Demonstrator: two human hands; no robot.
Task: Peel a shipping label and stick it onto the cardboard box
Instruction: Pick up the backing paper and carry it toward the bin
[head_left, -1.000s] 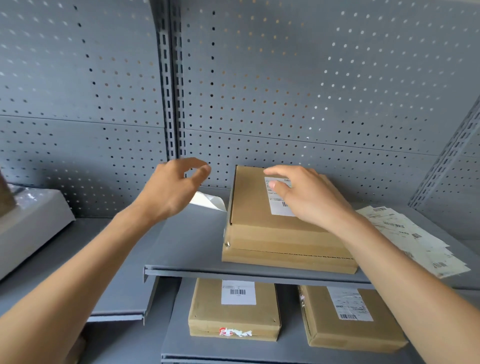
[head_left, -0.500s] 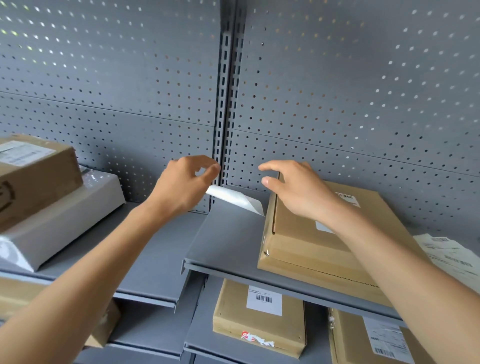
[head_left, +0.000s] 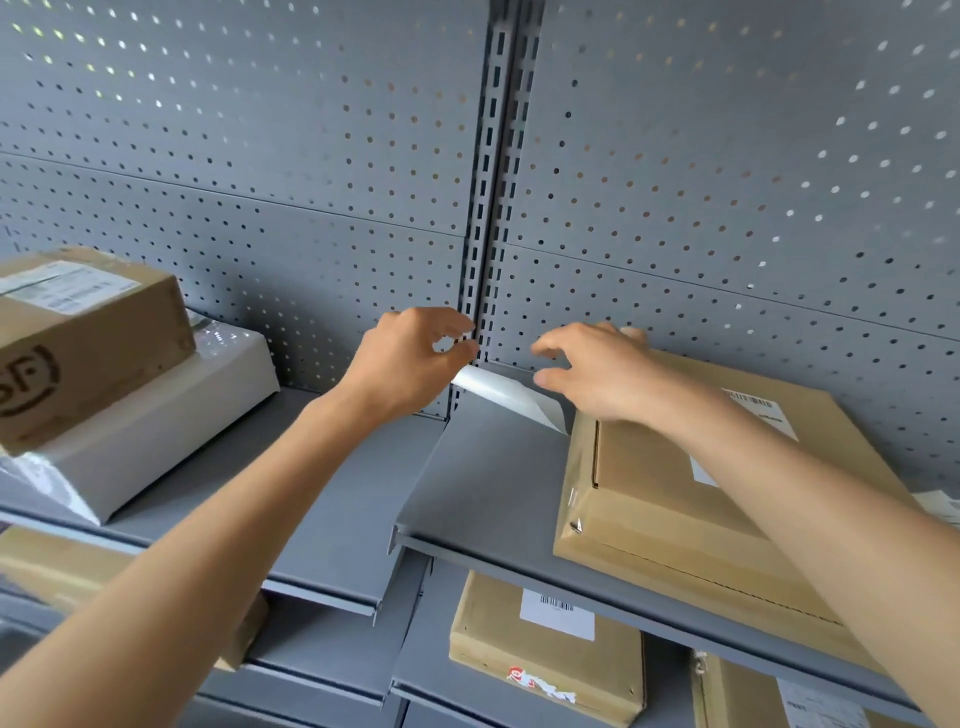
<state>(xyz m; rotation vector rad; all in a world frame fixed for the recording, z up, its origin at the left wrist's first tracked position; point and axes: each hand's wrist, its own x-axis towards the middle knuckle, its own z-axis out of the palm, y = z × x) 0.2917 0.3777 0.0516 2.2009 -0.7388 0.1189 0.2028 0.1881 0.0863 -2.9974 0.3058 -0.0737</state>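
Here a thin white paper sheet, blank on the side shown, is seen pinched at its left end by the left hand, thumb and index fingers together on its edge. It is held just above the grey metal shelf, between the two hands. Whether it is label or peeled backing cannot be told. It is judged very light, limp and easily creased, sticky if it is the label, so edges or corners are best gripped. Its long axis runs from upper left down to lower right, the free corner curling at the flat brown cardboard box. The right hand hovers over the box's far left corner, fingers apart, holding nothing.
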